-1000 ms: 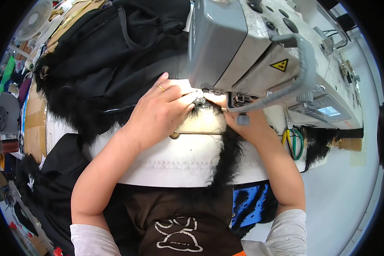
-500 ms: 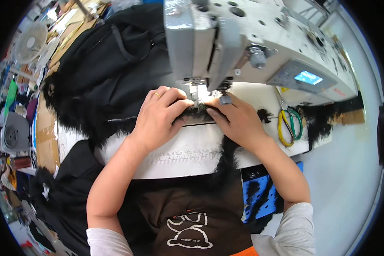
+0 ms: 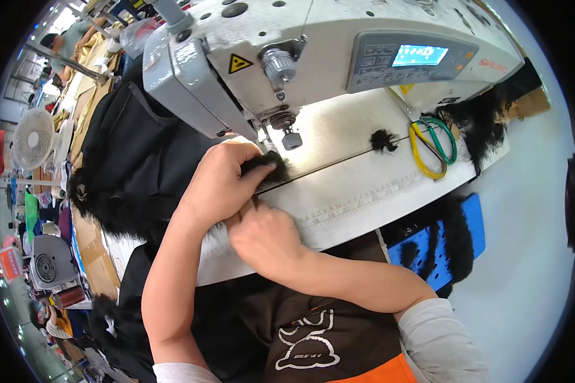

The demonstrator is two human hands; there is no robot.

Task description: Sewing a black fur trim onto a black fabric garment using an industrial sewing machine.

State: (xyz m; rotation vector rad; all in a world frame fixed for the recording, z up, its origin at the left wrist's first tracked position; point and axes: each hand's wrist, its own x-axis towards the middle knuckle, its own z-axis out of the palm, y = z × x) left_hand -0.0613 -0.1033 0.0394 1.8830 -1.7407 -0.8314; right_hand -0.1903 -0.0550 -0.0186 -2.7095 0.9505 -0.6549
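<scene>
A black garment (image 3: 147, 137) with a long-haired fur edge lies on the sewing machine bed, left of the needle area. My left hand (image 3: 217, 182) pinches a tuft of black fur trim (image 3: 262, 167) between thumb and fingers, just in front of the sewing machine head (image 3: 198, 86). Close below it, my right hand (image 3: 265, 239) is curled, its fingertips tucked in against the left hand. Whatever those fingertips grip is hidden. The presser foot is mostly covered by the left hand and the fur.
Yellow-and-green-handled scissors (image 3: 431, 143) lie on the bed at right, beside a loose fur scrap (image 3: 383, 140). More black fur (image 3: 485, 127) hangs at the bed's right end. Below is a blue perforated panel (image 3: 473, 223) with fur strips. A white fan (image 3: 35, 137) stands far left.
My right hand has moved from the needle's right side down and left, beneath my left hand. The fur strip that hung over the table's front is gone from there. The view has shifted.
</scene>
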